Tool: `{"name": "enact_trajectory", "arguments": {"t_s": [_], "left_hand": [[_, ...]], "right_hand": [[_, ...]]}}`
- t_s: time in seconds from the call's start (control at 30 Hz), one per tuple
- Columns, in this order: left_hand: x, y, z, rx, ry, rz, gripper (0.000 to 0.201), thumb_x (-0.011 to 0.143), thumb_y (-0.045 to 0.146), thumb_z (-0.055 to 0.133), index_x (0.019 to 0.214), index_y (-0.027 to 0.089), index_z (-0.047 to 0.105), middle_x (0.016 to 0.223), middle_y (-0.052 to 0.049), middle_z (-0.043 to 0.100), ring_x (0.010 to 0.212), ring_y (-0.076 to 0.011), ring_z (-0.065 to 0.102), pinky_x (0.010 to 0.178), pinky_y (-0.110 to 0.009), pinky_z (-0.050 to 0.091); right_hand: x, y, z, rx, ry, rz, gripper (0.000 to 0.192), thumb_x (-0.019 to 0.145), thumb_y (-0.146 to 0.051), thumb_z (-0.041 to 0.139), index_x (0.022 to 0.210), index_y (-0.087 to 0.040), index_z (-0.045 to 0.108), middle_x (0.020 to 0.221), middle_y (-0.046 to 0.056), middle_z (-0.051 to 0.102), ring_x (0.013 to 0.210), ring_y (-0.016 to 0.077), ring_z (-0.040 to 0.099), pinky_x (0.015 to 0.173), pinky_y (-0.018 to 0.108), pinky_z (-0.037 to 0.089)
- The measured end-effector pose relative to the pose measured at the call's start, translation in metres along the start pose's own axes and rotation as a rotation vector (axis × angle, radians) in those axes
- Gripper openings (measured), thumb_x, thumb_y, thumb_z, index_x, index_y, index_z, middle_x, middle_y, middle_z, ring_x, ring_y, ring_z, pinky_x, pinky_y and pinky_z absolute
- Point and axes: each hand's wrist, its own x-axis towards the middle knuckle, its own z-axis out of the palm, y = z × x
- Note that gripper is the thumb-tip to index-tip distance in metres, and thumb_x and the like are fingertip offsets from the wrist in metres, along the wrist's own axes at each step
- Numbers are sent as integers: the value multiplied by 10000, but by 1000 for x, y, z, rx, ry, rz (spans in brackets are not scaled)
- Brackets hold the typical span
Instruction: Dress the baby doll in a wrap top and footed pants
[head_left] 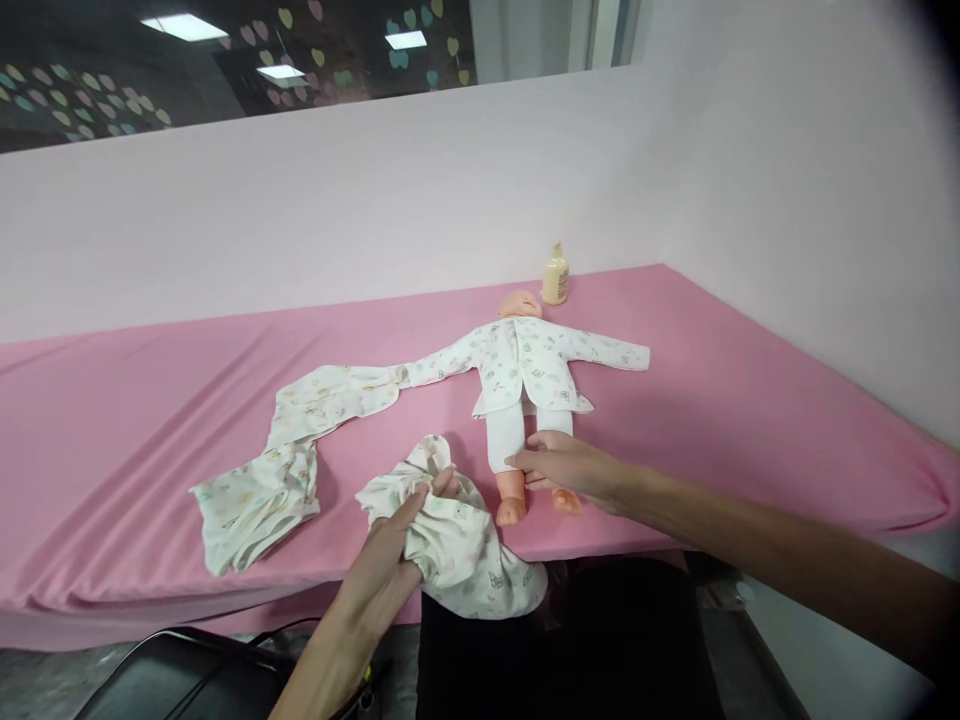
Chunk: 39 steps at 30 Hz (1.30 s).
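Note:
A baby doll [523,372] lies on its back on the pink table [712,400], head toward the wall, dressed in a white printed top and white leggings. My right hand [562,468] rests on the doll's lower legs, fingers wrapped around them just above the feet. My left hand [396,545] grips a bunched white printed garment [457,545] at the table's front edge, just left of the doll's feet. Part of that garment hangs over the edge.
Another white printed garment [289,455] lies spread out to the left, touching the doll's sleeve. A small beige bottle [555,277] stands by the wall behind the doll's head. A dark chair [172,680] sits below the table's front edge.

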Motion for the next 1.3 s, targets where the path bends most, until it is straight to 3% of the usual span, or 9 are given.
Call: {"name": "enact_trajectory", "arguments": {"t_s": [0.13,0.27,0.43,0.57,0.73,0.83,1.03,1.17,1.3], "left_hand": [[-5,10,-5,56,-20,-68,326,817,156,715,1137,91,697,1210,-189,681,1107,-281,675,904,-341,587],[-6,21,-13,54,-93,-154,263,809,101,694,1070,99,729,1140,-178,714,996,-279,718,789,-313,606],[-11,24,-6,209,-122,-194,191,797,140,715,984,110,743,1021,-174,747,775,-232,742,616,-248,572],[-12,21,6,112,-137,-178,137,800,149,720,931,113,724,895,-124,760,731,-205,732,626,-236,562],[-17,10,24,-75,-109,-165,156,818,187,709,958,143,655,835,-63,731,747,-193,723,696,-270,573],[-25,2,32,-140,-146,-126,206,854,194,671,1054,158,636,845,-46,718,748,-175,719,722,-263,569],[-33,-7,40,-252,-328,-54,309,935,259,568,1231,176,596,957,-70,712,842,-177,711,826,-293,557],[-30,-5,48,-316,-335,-78,323,924,294,583,1225,178,606,936,-66,710,806,-169,704,801,-285,556],[-27,-7,60,-363,-282,-111,316,904,305,613,1193,180,625,887,-42,713,744,-145,695,775,-264,554]], "right_hand": [[-4,-4,3,34,-72,7,303,819,-328,709,1038,-141,614,1029,129,699,1014,255,678,971,384,522],[-13,-11,7,79,-50,38,255,862,-317,664,1028,-134,599,1029,137,696,1012,231,679,983,361,523],[-13,-9,5,133,-61,32,244,876,-321,648,1028,-137,598,1036,142,701,998,232,687,972,375,529],[-2,4,3,267,-100,-22,304,871,-391,651,1059,-158,596,1129,149,689,1008,239,692,928,386,542],[-4,4,12,291,-119,-50,377,847,-439,676,1129,-212,570,1153,119,693,1036,253,686,760,333,563],[-8,-1,20,298,-148,-86,406,814,-375,725,1155,-230,560,1174,80,685,1061,229,676,791,297,555],[1,5,35,311,-141,-202,469,775,-340,767,1180,-222,560,1219,78,657,1137,224,632,922,324,534],[3,6,41,274,-101,-213,626,789,-397,756,1323,-263,458,1233,80,644,1136,223,629,922,348,539],[1,5,41,49,-15,-261,782,784,-458,745,1428,-293,333,1127,54,657,1050,219,643,894,364,531]]}}
